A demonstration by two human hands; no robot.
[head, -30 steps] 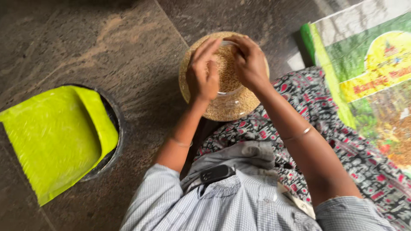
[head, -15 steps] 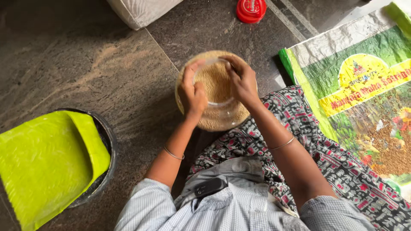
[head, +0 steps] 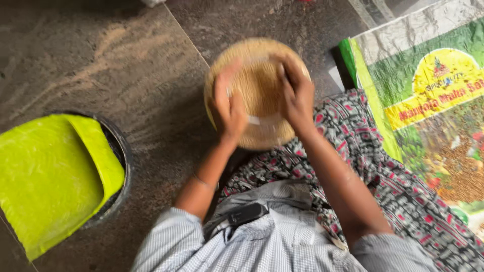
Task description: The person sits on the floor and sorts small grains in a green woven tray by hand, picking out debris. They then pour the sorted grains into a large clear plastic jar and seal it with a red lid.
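A round clear jar (head: 257, 90) filled with pale brown grain stands on the dark stone floor in front of my knees. My left hand (head: 227, 108) presses against the jar's left side, fingers pointing up. Against its right side lies my right hand (head: 298, 98), fingers curled over the rim. Both hands clasp the jar between them. The picture is blurred by motion, so the jar's mouth is hard to make out.
A lime-green plastic bag (head: 48, 174) drapes over a dark round bucket (head: 123, 161) at the left. A printed green and yellow sack (head: 428, 95) lies flat at the right with brown grain on it. My patterned skirt (head: 383, 186) covers the floor below the jar.
My hands have shifted from the jar's mouth down to its sides. The view has tilted, and the red lid and white bag at the top have left the frame.
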